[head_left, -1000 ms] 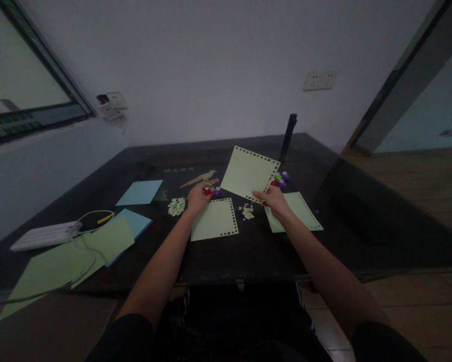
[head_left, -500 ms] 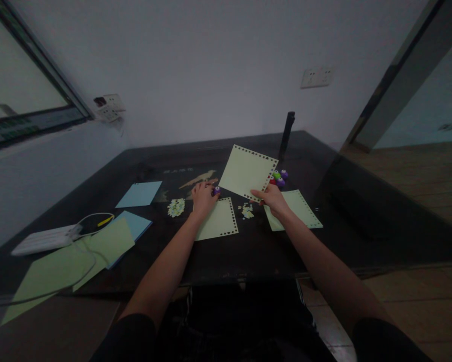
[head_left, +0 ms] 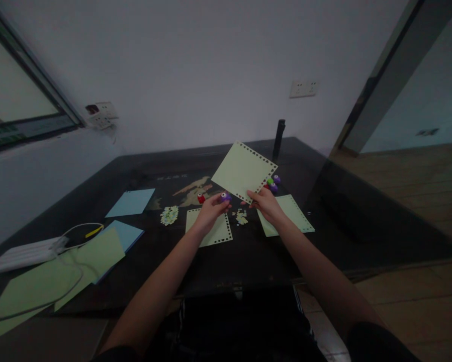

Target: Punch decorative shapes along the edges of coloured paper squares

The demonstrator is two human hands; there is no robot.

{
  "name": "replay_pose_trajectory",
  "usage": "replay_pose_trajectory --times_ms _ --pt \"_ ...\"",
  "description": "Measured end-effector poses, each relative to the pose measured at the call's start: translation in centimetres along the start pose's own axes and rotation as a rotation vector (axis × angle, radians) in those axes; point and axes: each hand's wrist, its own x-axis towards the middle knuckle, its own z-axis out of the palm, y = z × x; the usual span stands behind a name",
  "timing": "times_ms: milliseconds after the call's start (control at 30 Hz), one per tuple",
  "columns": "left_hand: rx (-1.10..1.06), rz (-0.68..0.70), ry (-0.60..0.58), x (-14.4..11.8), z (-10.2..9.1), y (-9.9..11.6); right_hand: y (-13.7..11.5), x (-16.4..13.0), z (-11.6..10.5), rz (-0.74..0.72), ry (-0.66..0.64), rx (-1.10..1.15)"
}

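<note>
Head cam: L hand (head_left: 210, 210) was seen raised just above the dark table (head_left: 248, 256), fingers closed round a small purple paper punch (head_left: 224, 197). R hand (head_left: 265, 203) was pinched on the near corner of a pale green sheet w/ punched border (head_left: 244, 171), held tilted up off the table, its far edge toward the wall. Punch & sheet corner were close together, w/ a small gap; contact could not be told. Under the L hand a 2nd punched green sheet (head_left: 209, 226) lay flat; a 3rd (head_left: 289, 213) lay under the R wrist. Between them a small heap of paper scraps (head_left: 241, 217) was seen, another heap (head_left: 169, 215) further L. A red punch (head_left: 200, 198) sat on the table just L of the L hand; green & purple punches (head_left: 273, 182) were grouped behind the R hand. Blue sheets (head_left: 130, 202), plain green paper (head_left: 56, 274), a white power strip (head_left: 24, 253) w/ cable were noted far L.
</note>
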Motion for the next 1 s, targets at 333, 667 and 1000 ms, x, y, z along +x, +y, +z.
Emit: replay_pose_trajectory --times_ms 333,667,1000 --pt "-0.257 -0.165 -0.009 -1.1 1.1 -1.0 1.0 0.1 0.3 -0.008 0.085 0.014" --pt "-0.373 -0.077 -0.005 -1.2 1.4 -1.0 1.5 -0.5 1.3 -0.112 0.110 -0.039" --pt "-0.348 -0.112 -0.007 -1.6 1.4 -0.8 1.0 -0.5 1.6 -0.165 0.153 -0.169"
